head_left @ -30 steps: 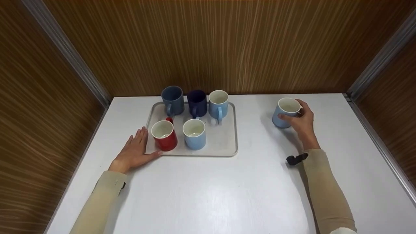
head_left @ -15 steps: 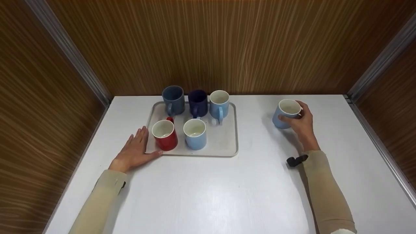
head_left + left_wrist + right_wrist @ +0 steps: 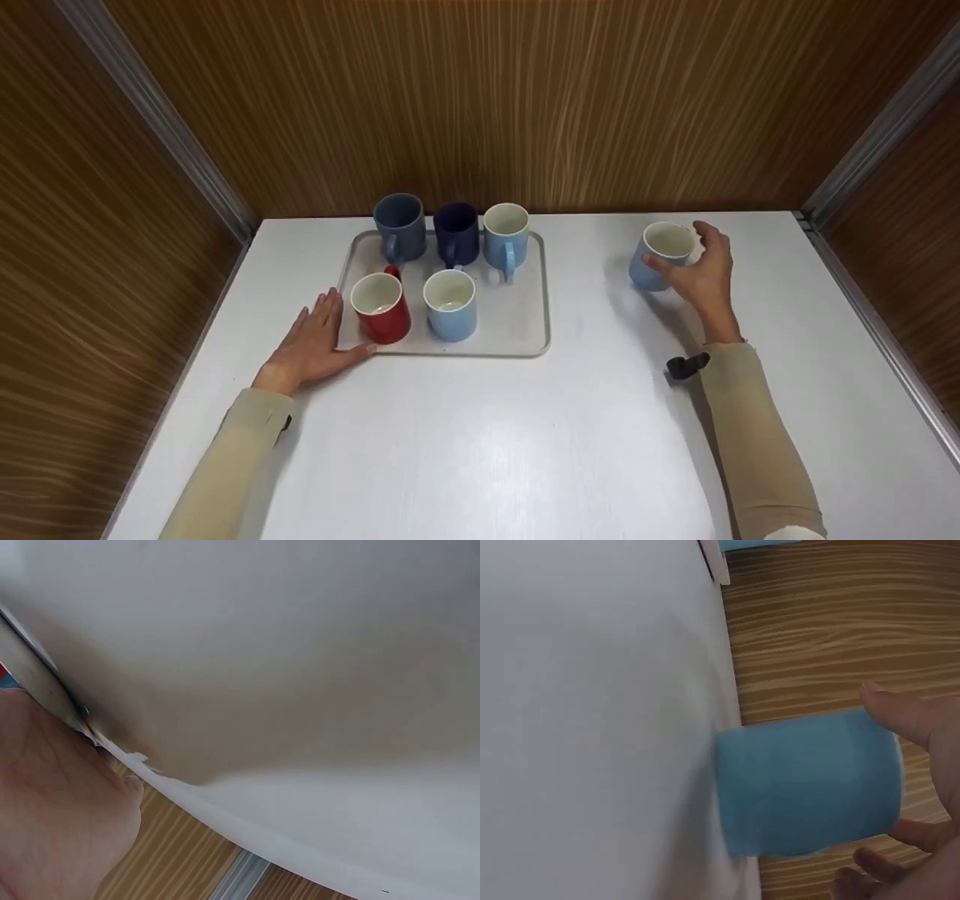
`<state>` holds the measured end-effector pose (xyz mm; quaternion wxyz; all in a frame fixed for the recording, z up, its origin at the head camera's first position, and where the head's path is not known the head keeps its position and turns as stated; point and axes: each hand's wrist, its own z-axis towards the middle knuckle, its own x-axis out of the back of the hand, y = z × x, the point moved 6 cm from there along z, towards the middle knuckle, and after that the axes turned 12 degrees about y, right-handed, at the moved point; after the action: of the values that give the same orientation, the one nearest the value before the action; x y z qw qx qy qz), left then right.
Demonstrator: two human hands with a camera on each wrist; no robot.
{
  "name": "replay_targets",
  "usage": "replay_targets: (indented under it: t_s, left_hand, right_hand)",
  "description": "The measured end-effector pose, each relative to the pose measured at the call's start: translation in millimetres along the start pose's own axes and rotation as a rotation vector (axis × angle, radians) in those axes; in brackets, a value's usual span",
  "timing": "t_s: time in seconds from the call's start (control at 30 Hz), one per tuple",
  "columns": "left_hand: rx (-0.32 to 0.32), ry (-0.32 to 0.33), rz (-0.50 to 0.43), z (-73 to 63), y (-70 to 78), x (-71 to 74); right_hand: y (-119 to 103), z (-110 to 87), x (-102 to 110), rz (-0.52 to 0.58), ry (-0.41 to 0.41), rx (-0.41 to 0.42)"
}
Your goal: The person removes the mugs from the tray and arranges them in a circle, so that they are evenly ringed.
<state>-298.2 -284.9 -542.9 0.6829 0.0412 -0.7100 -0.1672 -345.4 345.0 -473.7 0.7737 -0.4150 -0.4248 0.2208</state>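
Note:
On the right of the table a light blue mug (image 3: 651, 271) with a white inside stands upright. My right hand (image 3: 705, 281) is spread around its right side, the thumb by the rim and the other fingers apart from the wall. In the right wrist view the thumb (image 3: 900, 714) overlaps the mug's upper rim. My left hand (image 3: 304, 352) lies flat with straight fingers at the front left corner of the tray (image 3: 514, 330), its thumb along the front edge. Nearest to it on the tray is a red mug (image 3: 388, 322).
Also on the tray are a second light blue mug (image 3: 454, 319), a grey-blue mug (image 3: 405, 232), a dark navy mug (image 3: 459, 240) and a third light blue mug (image 3: 501, 251). Wood-grain panels (image 3: 480, 105) enclose the white table (image 3: 465, 442) at the back and sides.
My right hand has loosened from the light blue mug: its fingers have lifted away to the right and straightened. The mug stays in place. The left hand has not moved.

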Motion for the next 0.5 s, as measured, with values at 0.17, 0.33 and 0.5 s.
replay_targets:
  t_s: [0.17,0.33,0.5]
  left_hand:
    - [-0.004,0.005,0.002,0.1,-0.7,-0.7]
    - [-0.009,0.008,0.005,1.1,-0.4,-0.5]
    - [-0.017,0.014,0.007,0.6,0.4,0.7]
  right_hand:
    - [-21,-3.7,1,0.03,0.028,0.106]
    - [-42,-14.1,-6,0.01,0.002,0.145]
    - [-64,-26.2,-22,0.029,-0.063,0.219]
